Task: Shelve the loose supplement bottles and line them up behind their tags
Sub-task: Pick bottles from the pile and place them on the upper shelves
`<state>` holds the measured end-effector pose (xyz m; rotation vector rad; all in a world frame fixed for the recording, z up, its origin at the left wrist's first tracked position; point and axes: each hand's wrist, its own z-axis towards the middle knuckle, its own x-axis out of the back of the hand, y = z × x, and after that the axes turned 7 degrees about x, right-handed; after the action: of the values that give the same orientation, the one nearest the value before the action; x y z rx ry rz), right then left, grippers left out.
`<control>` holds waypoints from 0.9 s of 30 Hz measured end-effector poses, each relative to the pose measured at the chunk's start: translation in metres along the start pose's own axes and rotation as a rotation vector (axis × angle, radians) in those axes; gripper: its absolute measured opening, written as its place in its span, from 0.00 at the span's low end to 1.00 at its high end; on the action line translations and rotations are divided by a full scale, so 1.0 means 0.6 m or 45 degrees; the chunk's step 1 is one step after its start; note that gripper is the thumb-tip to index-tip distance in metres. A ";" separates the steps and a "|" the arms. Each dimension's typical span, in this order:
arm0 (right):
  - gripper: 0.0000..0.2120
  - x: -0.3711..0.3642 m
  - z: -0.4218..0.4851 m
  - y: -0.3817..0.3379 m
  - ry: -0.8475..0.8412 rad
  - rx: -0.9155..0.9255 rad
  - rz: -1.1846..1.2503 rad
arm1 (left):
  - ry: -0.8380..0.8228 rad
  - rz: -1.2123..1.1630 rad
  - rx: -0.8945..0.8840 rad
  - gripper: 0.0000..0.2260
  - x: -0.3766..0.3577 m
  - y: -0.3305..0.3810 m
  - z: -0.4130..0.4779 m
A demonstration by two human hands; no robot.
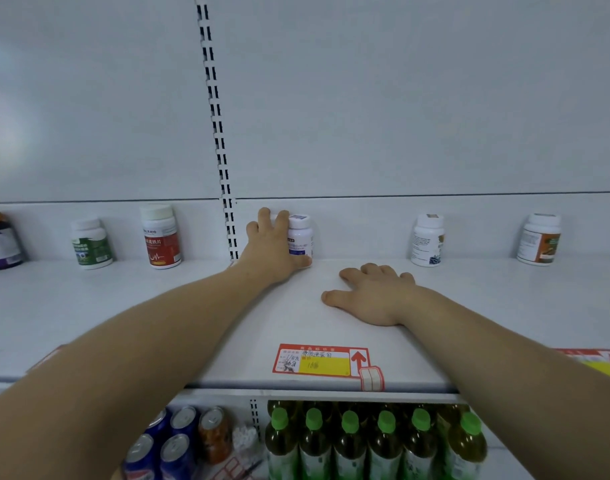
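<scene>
Far back on the shelf (123, 306), the left hand (272, 244) curls its fingers (282, 218) round an upright white bottle (301, 237) near the back wall, roughly behind the red tag (317, 363) at the front edge. Nearby, the right hand (372, 296) rests flat on the shelf, fingers relaxed, holding nothing.

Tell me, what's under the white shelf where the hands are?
Under the shelf stand green-capped drink bottles in a row and some cans to their left. The left arm, right arm and shelf's front edge cover whatever sits farther out or behind.
</scene>
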<state>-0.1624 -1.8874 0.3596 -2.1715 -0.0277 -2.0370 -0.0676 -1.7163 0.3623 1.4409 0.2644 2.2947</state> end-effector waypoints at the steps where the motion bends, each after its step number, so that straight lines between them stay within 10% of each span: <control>1: 0.37 0.000 0.000 0.000 0.002 0.000 0.001 | -0.001 0.004 0.000 0.41 0.000 0.001 -0.001; 17: 0.37 0.052 -0.030 -0.049 0.096 0.088 -0.071 | -0.524 0.132 0.138 0.36 0.191 -0.087 -0.151; 27: 0.34 0.062 -0.041 -0.471 0.224 0.629 -0.042 | -0.484 0.224 0.270 0.30 0.410 -0.306 -0.350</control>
<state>-0.2197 -1.6156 0.4280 -1.6983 -0.4910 -1.9661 -0.3033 -1.4310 0.4007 2.0436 0.2811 2.1132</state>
